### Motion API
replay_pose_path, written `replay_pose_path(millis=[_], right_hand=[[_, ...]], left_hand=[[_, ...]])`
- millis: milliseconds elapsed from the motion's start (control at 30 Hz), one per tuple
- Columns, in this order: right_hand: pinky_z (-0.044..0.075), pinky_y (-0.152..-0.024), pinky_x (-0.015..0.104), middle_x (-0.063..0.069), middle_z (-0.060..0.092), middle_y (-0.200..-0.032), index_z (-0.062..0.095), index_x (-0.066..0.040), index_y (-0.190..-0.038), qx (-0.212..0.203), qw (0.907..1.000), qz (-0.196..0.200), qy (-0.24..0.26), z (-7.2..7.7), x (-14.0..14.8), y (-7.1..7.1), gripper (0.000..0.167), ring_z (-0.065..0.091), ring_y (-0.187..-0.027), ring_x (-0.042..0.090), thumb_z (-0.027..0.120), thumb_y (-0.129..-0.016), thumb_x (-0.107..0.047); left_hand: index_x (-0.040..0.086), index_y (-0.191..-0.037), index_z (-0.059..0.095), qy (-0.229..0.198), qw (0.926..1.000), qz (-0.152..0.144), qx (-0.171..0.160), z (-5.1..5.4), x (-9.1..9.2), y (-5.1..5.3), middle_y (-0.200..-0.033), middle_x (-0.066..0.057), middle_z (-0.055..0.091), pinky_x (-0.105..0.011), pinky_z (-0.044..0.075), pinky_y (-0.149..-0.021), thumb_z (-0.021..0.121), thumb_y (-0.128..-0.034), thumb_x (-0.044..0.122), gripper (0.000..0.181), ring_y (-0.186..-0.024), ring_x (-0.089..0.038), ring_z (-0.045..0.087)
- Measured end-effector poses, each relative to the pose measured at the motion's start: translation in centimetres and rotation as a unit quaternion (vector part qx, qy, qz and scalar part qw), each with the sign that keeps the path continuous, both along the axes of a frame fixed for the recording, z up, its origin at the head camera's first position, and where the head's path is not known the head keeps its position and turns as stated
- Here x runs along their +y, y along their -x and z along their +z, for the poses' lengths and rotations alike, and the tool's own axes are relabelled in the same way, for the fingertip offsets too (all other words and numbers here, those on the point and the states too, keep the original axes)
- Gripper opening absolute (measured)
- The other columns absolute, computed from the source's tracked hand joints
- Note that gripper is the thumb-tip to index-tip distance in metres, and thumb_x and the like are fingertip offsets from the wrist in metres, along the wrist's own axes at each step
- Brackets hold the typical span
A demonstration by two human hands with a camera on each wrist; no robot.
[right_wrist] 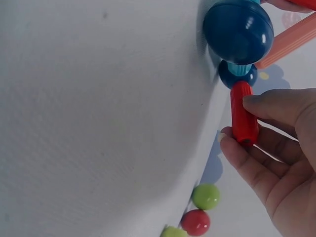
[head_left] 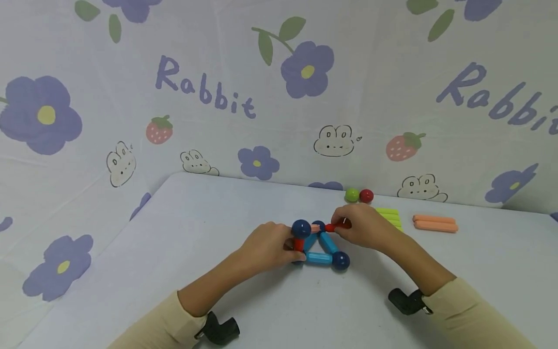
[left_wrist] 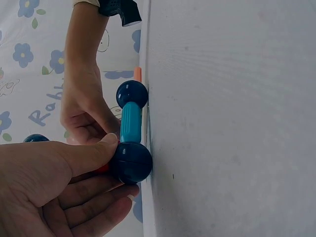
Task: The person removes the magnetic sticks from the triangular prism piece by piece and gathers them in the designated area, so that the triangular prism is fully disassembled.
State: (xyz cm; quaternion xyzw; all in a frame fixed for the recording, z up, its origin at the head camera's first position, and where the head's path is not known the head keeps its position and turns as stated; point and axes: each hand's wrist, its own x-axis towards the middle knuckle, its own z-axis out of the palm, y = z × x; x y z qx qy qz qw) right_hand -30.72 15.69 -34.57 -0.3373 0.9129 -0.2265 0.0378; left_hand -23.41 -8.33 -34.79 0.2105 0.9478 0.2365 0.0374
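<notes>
A frame of light-blue magnetic rods and dark blue balls sits on the table as a triangle. From its left corner a red rod stands up to a raised dark blue ball. A salmon rod slants between that ball and the back ball. At the left corner, my left hand pinches the lower dark blue ball between thumb and fingers. My right hand pinches another red rod, its far end at the back ball.
Behind my right hand lie a green ball and a red ball near the table's back edge. Several yellow-green rods and a pair of salmon rods lie to the right. A patterned cloth hangs behind the table.
</notes>
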Motion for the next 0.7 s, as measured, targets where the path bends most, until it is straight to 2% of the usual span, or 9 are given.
replay_pose_path(millis=[33, 100, 233, 333, 433, 600, 700], right_hand=[[0.055, -0.069, 0.029, 0.000, 0.069, -0.084, 0.075, -0.006, -0.096, -0.006, 1.0000, 0.000, -0.001, -0.1, 0.0, 0.1, 0.010, 0.058, -0.076, 0.017, 0.076, -0.087, -0.003], [0.055, -0.070, 0.029, -0.001, 0.068, -0.083, 0.075, -0.006, -0.096, -0.019, 0.9998, -0.001, -0.007, -0.3, 0.1, 0.2, 0.010, 0.058, -0.076, 0.017, 0.076, -0.087, -0.003], [0.055, -0.074, 0.031, -0.002, 0.067, -0.083, 0.075, -0.006, -0.097, -0.039, 0.9988, 0.001, -0.029, -0.7, 0.1, 0.3, 0.010, 0.059, -0.077, 0.016, 0.076, -0.087, -0.003], [0.056, -0.076, 0.033, -0.003, 0.068, -0.083, 0.075, -0.006, -0.097, -0.035, 0.9985, 0.003, -0.041, -0.8, 0.0, 0.4, 0.010, 0.059, -0.078, 0.016, 0.077, -0.087, -0.004], [0.056, -0.075, 0.033, -0.002, 0.068, -0.084, 0.076, -0.007, -0.096, -0.030, 0.9984, -0.004, -0.048, -0.7, 0.0, 0.4, 0.009, 0.059, -0.079, 0.016, 0.077, -0.087, -0.007], [0.055, -0.072, 0.031, -0.002, 0.066, -0.082, 0.078, -0.007, -0.093, -0.024, 0.9979, -0.021, -0.057, -0.4, 1.0, 0.1, 0.008, 0.059, -0.077, 0.016, 0.079, -0.086, -0.007], [0.054, -0.070, 0.030, -0.001, 0.066, -0.081, 0.077, -0.006, -0.089, -0.021, 0.9976, -0.031, -0.059, -0.4, 1.9, -0.2, 0.006, 0.057, -0.076, 0.017, 0.080, -0.084, -0.004]], left_hand=[[0.007, -0.103, 0.076, 0.000, 1.0000, -0.001, 0.001, 0.0, 0.0, 0.0, -0.066, 0.005, 0.065, -0.021, 0.043, -0.055, 0.084, -0.0831, 0.030, 0.032, -0.060, -0.008, 0.056], [0.010, -0.115, 0.075, 0.000, 1.0000, -0.007, 0.005, 0.0, 0.0, 0.0, -0.066, 0.005, 0.064, -0.022, 0.042, -0.055, 0.084, -0.0835, 0.029, 0.038, -0.060, -0.008, 0.055], [0.011, -0.115, 0.074, 0.003, 1.0000, -0.007, 0.005, 0.0, 0.0, -0.1, -0.065, 0.006, 0.063, -0.022, 0.042, -0.055, 0.084, -0.0837, 0.029, 0.038, -0.060, -0.009, 0.055], [0.011, -0.114, 0.075, 0.002, 1.0000, -0.005, 0.005, 0.0, 0.0, -0.1, -0.066, 0.006, 0.063, -0.022, 0.043, -0.056, 0.084, -0.0836, 0.029, 0.037, -0.061, -0.008, 0.055], [0.012, -0.119, 0.073, -0.003, 1.0000, -0.004, 0.008, -0.1, -0.1, 0.0, -0.067, 0.006, 0.063, -0.022, 0.044, -0.056, 0.084, -0.0835, 0.028, 0.040, -0.061, -0.009, 0.056], [0.006, -0.098, 0.075, 0.000, 1.0000, 0.004, 0.004, -0.1, 0.0, 0.0, -0.069, 0.004, 0.067, -0.022, 0.045, -0.057, 0.084, -0.0834, 0.030, 0.030, -0.061, -0.009, 0.056], [0.005, -0.095, 0.074, -0.002, 1.0000, 0.002, 0.006, -0.2, 0.0, -0.1, -0.072, 0.003, 0.069, -0.021, 0.046, -0.058, 0.084, -0.0835, 0.029, 0.029, -0.063, -0.008, 0.057]])
